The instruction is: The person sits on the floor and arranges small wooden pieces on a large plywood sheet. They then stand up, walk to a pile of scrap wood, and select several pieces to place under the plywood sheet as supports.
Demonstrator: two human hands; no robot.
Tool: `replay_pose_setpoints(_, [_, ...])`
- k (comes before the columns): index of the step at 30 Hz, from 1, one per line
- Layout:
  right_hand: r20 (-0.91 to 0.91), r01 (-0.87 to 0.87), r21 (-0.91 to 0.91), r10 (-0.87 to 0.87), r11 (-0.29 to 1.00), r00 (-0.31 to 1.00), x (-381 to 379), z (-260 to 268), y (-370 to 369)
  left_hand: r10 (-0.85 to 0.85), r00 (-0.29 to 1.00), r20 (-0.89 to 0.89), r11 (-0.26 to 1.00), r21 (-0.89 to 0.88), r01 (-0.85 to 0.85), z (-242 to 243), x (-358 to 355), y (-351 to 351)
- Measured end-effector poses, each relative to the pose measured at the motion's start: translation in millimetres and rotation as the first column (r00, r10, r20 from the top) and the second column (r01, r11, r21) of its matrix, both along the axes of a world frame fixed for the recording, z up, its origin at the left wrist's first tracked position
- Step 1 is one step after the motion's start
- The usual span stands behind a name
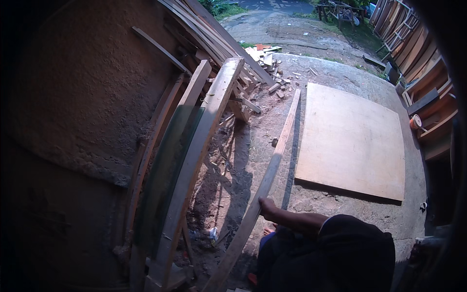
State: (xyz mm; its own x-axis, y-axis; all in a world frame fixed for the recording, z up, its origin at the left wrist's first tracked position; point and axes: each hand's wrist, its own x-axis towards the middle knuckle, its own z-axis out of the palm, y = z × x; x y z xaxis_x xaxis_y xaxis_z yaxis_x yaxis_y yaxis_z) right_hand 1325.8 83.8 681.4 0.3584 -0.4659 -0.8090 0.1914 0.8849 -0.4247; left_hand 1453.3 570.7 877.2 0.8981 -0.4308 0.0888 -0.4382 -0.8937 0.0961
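My right hand (268, 208) is closed around the edge of a long, narrow wooden board (251, 215). From the bottom of the view the board slants away over the floor, its far end pale in the sunlight. My left hand is out of view. To the left of the board stands a long workbench of two thick wooden beams (204, 135), with wood shavings on the nearer one. Along the bench lies a dark green, translucent strip (164, 175). A large flat wooden panel (354, 142) rests just above the floor on the right.
A rough wall (91, 91) borders the left side. Long planks (215, 36) lean beyond the bench, near a heap of wood offcuts (264, 54). More boards (419, 54) and an orange container (415, 122) line the right. A bare foot (269, 231) shows below my hand.
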Motion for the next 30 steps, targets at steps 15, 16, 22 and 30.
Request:
replay_pose_setpoints(15, [0.783, -0.122, 0.004, 0.073, 0.992, 0.618, 127.9, 249.3, -120.1, -0.642, 0.590, -0.489, 0.396, -0.871, -0.292, -32.6, 41.7, -481.1])
replay_pose_setpoints(16, [0.812, -0.155, -0.001, 0.092, 0.988, 0.576, 131.6, 261.3, -127.6, -0.691, 0.561, -0.457, 0.367, -0.890, -0.272, -33.4, 33.0, -532.0])
replay_pose_setpoints(22, [0.812, -0.377, -0.124, 0.312, 0.918, 0.493, 132.7, 323.4, -189.1, -0.671, 0.665, -0.327, 0.210, -0.944, -0.253, 10.3, 21.7, -734.6])
replay_pose_setpoints(30, [0.250, -0.022, -0.945, 0.762, 0.328, 0.597, 107.3, 327.0, -351.1, -0.472, 0.821, -0.320, 0.126, -0.947, -0.297, 71.4, 88.8, -836.2])
